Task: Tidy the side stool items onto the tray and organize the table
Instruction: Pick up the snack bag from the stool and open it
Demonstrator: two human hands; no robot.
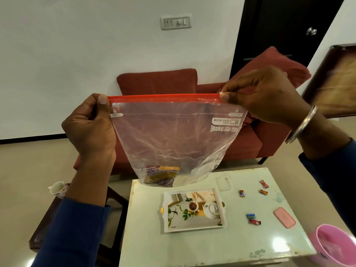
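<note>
A clear zip bag (173,135) with a red seal strip hangs in the air above the table's far edge. My left hand (90,124) pinches its left top corner, and my right hand (258,93) pinches the white slider at the right end of the strip. A snack packet (163,176) lies at the bag's bottom. Below it, a printed white tray (192,210) rests on the pale table (212,247). On the dark side stool (48,224) at the left stands a floral cup (57,189).
Several wrapped candies (253,218) lie scattered right of the tray. A pink case (284,217), a clear lid (223,183) and a pink tub (335,245) also sit on the table. Behind stand a red sofa (250,139) and a dark door (279,26).
</note>
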